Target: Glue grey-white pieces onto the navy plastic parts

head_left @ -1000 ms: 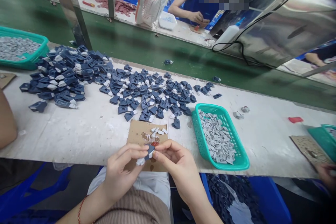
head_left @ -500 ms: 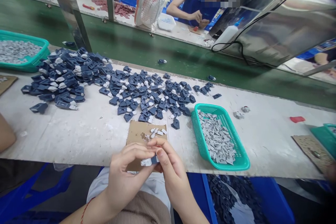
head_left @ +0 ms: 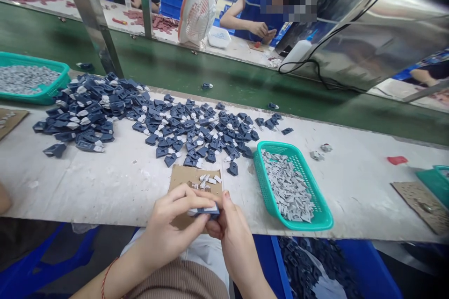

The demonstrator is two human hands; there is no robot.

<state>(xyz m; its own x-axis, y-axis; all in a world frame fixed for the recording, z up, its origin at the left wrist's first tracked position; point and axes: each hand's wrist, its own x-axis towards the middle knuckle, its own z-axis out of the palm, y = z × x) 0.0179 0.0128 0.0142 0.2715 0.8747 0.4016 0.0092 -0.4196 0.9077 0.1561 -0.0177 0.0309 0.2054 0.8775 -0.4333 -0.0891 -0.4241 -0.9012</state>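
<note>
A dark blue plastic part with white pieces on it is held over the table's front edge. My left hand pinches it between thumb and fingers from the left. My right hand closes around its right end, the thumb raised along the side; its fingertips are partly hidden behind the part. Just beyond my hands lies a piece of cardboard, with several small white pieces on it. Farther back spreads a heap of similar blue parts with white tips.
On the right stands a green basket of small grey-white pieces. Another green basket is at the far left. A green strip runs behind the white table. A blue bin sits below. People work across the strip.
The blue part has turned between my hands, so a white flat face now shows on top. My left fingers have shifted over it, and my right thumb has lifted off it.
</note>
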